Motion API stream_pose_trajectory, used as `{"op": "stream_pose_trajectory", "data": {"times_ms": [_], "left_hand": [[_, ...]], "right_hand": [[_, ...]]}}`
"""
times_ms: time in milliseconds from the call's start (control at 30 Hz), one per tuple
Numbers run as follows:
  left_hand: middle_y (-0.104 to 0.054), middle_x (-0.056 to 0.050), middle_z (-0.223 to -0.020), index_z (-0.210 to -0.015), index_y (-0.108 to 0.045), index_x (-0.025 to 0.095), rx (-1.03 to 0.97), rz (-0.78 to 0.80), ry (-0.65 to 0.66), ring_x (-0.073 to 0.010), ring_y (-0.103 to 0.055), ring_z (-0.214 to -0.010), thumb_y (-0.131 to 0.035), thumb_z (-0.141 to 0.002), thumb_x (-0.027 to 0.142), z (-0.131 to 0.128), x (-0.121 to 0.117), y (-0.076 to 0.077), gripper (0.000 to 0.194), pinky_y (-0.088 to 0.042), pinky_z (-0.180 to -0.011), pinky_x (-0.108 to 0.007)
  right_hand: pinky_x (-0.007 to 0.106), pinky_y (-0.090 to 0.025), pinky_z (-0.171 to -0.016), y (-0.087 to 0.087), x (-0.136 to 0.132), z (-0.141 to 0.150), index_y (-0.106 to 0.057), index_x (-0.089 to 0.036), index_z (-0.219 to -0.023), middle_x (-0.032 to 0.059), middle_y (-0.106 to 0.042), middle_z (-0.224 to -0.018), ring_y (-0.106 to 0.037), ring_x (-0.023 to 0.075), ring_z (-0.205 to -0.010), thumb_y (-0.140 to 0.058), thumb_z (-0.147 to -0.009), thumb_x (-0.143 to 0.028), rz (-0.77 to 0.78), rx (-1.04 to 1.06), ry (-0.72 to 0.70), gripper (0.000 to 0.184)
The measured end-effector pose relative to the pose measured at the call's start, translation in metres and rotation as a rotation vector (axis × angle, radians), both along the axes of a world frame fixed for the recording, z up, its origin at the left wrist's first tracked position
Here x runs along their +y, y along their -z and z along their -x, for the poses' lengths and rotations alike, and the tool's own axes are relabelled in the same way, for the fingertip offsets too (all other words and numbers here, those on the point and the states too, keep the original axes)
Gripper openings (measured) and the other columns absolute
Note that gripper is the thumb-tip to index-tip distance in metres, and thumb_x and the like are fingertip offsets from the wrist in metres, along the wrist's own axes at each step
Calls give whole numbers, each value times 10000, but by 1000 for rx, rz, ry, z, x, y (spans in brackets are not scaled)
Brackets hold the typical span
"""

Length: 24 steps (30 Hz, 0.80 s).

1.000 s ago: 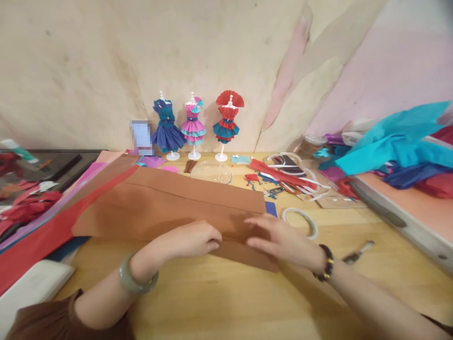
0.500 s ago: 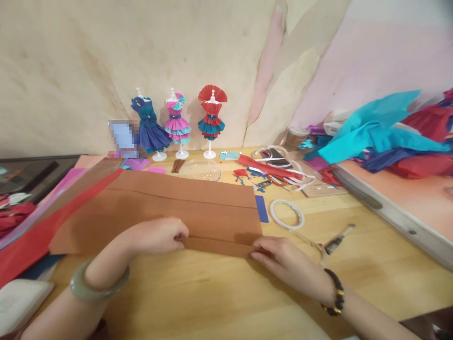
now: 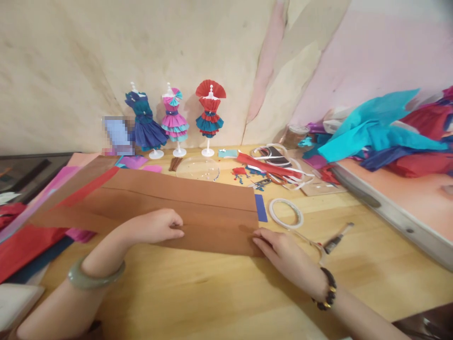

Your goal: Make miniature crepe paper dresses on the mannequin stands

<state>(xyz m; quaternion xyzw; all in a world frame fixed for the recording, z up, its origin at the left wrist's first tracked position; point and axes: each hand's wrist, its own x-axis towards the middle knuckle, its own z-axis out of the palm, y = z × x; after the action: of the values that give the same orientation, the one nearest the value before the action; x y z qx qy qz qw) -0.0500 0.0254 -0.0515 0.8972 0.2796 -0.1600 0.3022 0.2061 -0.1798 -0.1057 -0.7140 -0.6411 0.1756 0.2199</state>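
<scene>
I have the long brown paper sheet [image 3: 215, 229] lying flat across the middle of the wooden tabletop [image 3: 198, 297], one crease running lengthwise near its far edge. The left hand [image 3: 161, 225] is over its near part, thumb and forefinger bent with a narrow gap; I can't tell from here whether they pinch any paper. The right hand [image 3: 283, 250] is at the sheet's right end, fingertips close together on the edge, though I can't make out a firm grip.

Just beyond that end I see a blue piece [image 3: 261, 208], then a white tape roll [image 3: 300, 221] and a utility knife [image 3: 334, 242]. Leftward, the sheet overlaps a red sheet [image 3: 31, 252]. Behind, three small mannequins [image 3: 210, 118] in ruffled dresses stand upright near the wall [image 3: 177, 38].
</scene>
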Motion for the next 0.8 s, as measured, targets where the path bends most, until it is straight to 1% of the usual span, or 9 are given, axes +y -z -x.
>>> {"op": "stream_pose_trajectory", "data": {"times_ms": [100,200,267,367,467,633,800], "left_hand": [[-271,31,-546,-544,-312,189,3,4,-22,-112,-289,-519,-488,-742,327,-1,-1,0,299,-214,-490,-256],[-283,33,-535,-535,-341,186,6,-25,-32,-109,-294,-512,-494,-753,350,-2,-1,3,312,-209,-488,-256],[-340,30,-545,-545,-391,180,-3,-56,-17,-109,-335,-525,-486,-774,362,-2,0,6,307,-228,-502,-251],[-460,16,-612,-605,-481,174,-23,-103,16,-119,-423,-581,-452,-819,377,-3,2,11,297,-277,-546,-242],[-529,2,-669,-658,-523,178,-17,-133,26,-133,-474,-630,-423,-850,385,-4,0,11,300,-308,-589,-246],[-554,-6,-681,-649,-520,182,9,-152,21,-145,-497,-641,-421,-857,393,-6,-5,7,313,-310,-606,-257],[-555,-7,-651,-611,-496,187,19,-187,16,-148,-491,-612,-444,-845,406,-7,-5,12,324,-289,-580,-265]], "right_hand": [[288,-514,-643,3,2,0,-624,-229,-944,27,-738,-846,-705,192,-751,-377,-957,-247,-5,-25,35,248],[293,-506,-611,6,3,0,-621,-224,-938,34,-739,-822,-706,205,-728,-378,-953,-247,-6,-65,73,244],[290,-497,-591,6,4,0,-618,-220,-934,37,-737,-803,-705,208,-715,-383,-948,-237,-4,-104,85,236],[274,-470,-536,4,3,2,-608,-224,-896,30,-727,-738,-700,201,-657,-382,-943,-216,-15,-165,90,231],[265,-447,-499,2,2,4,-591,-233,-859,23,-720,-697,-695,195,-614,-382,-937,-201,-30,-204,108,226],[274,-444,-499,2,0,4,-591,-224,-854,38,-724,-696,-700,210,-626,-396,-937,-202,21,-242,144,214],[262,-431,-492,2,2,4,-596,-219,-845,34,-726,-690,-697,201,-608,-431,-916,-177,42,-248,165,185]]}}
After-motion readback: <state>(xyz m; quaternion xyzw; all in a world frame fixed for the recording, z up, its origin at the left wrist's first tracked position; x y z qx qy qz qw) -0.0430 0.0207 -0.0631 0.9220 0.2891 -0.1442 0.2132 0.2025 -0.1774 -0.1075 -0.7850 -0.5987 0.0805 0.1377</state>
